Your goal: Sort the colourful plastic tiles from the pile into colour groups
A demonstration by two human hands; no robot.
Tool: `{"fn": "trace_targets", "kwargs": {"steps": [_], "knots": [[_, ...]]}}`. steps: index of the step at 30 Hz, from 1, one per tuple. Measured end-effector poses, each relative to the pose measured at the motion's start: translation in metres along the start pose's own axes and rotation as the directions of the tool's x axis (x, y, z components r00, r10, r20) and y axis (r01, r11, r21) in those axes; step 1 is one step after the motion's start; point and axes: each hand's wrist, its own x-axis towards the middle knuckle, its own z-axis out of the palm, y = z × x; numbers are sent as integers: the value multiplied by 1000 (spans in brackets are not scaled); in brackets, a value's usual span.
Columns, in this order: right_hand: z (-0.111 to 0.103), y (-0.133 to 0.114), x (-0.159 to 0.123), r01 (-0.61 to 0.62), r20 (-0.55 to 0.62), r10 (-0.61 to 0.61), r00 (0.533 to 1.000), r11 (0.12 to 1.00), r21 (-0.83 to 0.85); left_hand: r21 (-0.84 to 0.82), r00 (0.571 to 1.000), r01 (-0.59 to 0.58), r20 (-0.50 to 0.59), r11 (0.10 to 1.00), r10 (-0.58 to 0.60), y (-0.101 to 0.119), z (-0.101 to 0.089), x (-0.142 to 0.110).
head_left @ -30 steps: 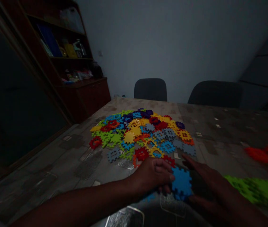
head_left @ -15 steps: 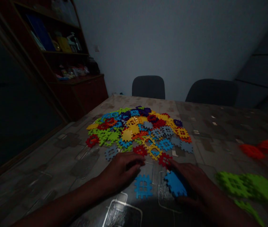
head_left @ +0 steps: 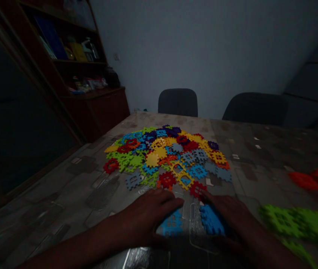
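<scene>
A heap of flat, square plastic waffle blocks (head_left: 164,157) in red, yellow, green, blue, purple and grey lies spread on the patterned table (head_left: 72,186). My left hand (head_left: 150,213) sits palm down over a single blue waffle block (head_left: 172,224) at the near edge of the table, and its fingers hide part of that block. A little to the right, my right hand (head_left: 229,216) curls around a tilted stack of blue waffle blocks (head_left: 211,220). A red block (head_left: 197,189) lies just beyond my right fingertips.
An orange-red stack of blocks (head_left: 305,181) and a bright green stack (head_left: 296,224) lie on the table's right side, both blurred. Dark chairs (head_left: 178,102) stand beyond the far edge. A wooden shelf cabinet (head_left: 97,108) stands at the back left.
My left hand has moved right and now covers the blue block that lay uncovered half a second ago. My right hand and its blue stack have barely shifted.
</scene>
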Motion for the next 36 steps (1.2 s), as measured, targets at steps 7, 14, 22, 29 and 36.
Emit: {"fn": "trace_targets", "kwargs": {"steps": [7,14,22,29,36], "knots": [[2,-4,5,-79,75,77,994,997,22,9,997,-32,-66,999,33,-4,16,5],[-5,9,-2,-30,-2,30,1000,999,19,152,968,-62,-231,986,96,0,-10,53],[-8,18,-10,-49,-46,49,998,999,-2,400,979,65,-201,914,18,15,-9,150],[9,9,3,-38,53,36,998,999,28,404,982,102,-186,909,-27,5,-4,165],[6,1,2,-85,2,85,996,995,54,269,978,22,-205,963,35,3,-23,151]]}}
